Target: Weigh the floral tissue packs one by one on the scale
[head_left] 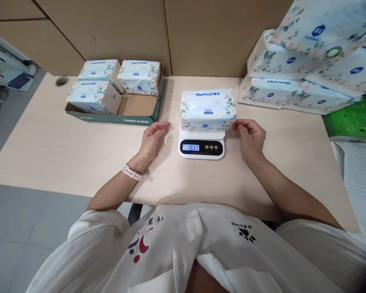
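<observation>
A soft pack of tissues (208, 106), white and pale blue with a flower print, lies on a white digital kitchen scale (201, 156). The lit display of the scale reads 103.7. My left hand (151, 140) rests on the table left of the scale, fingers stretched out together, apart from the pack and holding nothing. At the pack's lower right corner is my right hand (250, 139); its fingers are curled and the thumb presses toward the index finger. Whether the fingertips pinch anything there is hidden.
Left of the scale, a shallow green cardboard tray (110, 118) holds three similar tissue packs (93, 95). Several more packs (280, 87) are stacked at the right. Beyond them is a green plastic crate (350, 118). A brown panel (207, 36) stands along the table's back edge.
</observation>
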`<state>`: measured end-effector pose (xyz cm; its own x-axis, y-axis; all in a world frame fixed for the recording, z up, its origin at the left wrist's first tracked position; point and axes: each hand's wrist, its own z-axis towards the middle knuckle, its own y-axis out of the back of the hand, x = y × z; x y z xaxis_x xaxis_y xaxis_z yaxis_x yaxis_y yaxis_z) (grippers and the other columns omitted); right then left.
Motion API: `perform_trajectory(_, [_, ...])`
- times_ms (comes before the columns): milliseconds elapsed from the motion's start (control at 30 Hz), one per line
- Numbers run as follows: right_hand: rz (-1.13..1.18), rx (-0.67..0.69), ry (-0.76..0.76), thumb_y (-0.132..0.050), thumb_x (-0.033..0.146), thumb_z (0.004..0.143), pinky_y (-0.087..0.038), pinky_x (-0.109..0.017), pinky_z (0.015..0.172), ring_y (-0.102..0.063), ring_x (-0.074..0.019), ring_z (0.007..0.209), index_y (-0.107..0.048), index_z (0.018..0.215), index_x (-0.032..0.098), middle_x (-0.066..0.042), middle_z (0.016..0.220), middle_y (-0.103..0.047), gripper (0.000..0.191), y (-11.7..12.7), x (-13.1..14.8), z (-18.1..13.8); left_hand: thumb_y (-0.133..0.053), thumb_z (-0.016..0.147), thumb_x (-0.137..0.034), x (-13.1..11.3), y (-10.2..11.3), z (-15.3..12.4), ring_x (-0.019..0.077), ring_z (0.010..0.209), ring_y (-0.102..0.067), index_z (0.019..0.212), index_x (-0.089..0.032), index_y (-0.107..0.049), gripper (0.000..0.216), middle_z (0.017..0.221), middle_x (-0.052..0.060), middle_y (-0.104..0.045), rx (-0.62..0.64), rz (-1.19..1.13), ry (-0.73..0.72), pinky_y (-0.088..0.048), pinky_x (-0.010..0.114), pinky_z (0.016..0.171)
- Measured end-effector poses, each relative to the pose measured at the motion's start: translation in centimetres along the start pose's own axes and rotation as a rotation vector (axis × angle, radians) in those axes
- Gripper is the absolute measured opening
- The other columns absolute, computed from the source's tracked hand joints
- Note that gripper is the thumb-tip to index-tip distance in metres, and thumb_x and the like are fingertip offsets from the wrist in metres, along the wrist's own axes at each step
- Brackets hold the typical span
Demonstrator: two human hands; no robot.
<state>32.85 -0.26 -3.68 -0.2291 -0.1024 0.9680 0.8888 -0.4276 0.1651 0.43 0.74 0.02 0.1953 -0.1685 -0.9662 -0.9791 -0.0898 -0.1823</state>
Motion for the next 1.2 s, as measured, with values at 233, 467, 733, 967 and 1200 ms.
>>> perform_trajectory(233, [0.001,-0.002,0.003,-0.062,0.022,0.087,-0.064,-0.042,0.091,-0.075,-0.0192,0.089,-0.076,0.091,0.028,-0.001,0.093,-0.079,0.016,-0.03,-0.13,0.03,-0.074,0.079,-0.013,0.04,-0.05,0.05,0.0206,0.111,-0.073,0.094,-0.019,-0.083,0.018,0.108,0.006,-0.081,-0.008,-0.005,-0.007,-0.047,0.042,0.123])
perform_trajectory(467, [0.008,-0.011,0.004,-0.061,0.022,0.086,-0.064,-0.041,0.090,-0.075,-0.0184,0.088,-0.077,0.091,0.028,-0.001,0.092,-0.080,0.018,-0.07,-0.12,0.03,-0.074,0.079,-0.013,-0.04,-0.14,0.00,0.0209,0.112,-0.073,0.093,-0.020,-0.083,0.018,0.107,0.006,-0.081,-0.004,0.002,-0.008,-0.047,0.042,0.123])
perform_trajectory(733, [0.006,-0.010,0.003,-0.061,0.021,0.085,-0.063,-0.040,0.089,-0.074,-0.0175,0.086,-0.078,0.090,0.027,0.000,0.091,-0.080,0.019,-0.11,0.11,0.00,-0.075,0.079,-0.014,0.05,-0.07,0.05,0.0210,0.113,-0.073,0.094,-0.020,-0.082,0.017,0.108,0.006,-0.081,0.001,0.009,-0.013,-0.047,0.042,0.123])
perform_trajectory(967, [0.033,-0.011,0.003,-0.062,0.020,0.084,-0.062,-0.038,0.087,-0.074,-0.0169,0.086,-0.080,0.090,0.027,0.000,0.091,-0.081,0.020,-0.12,-0.01,0.08,-0.075,0.079,-0.015,0.17,0.02,0.15,0.0215,0.113,-0.073,0.094,-0.020,-0.082,0.017,0.108,0.006,-0.082,-0.005,0.019,-0.012,-0.047,0.043,0.124])
perform_trajectory(1200, [0.000,-0.005,0.016,-0.061,0.021,0.086,-0.065,-0.041,0.091,-0.075,-0.0180,0.088,-0.077,0.091,0.027,0.000,0.092,-0.079,0.018,-0.08,-0.35,0.16,-0.076,0.079,-0.016,0.17,0.07,0.19,0.0222,0.115,-0.073,0.095,-0.020,-0.082,0.018,0.109,0.006,-0.081,0.008,0.025,-0.014,-0.046,0.044,0.124])
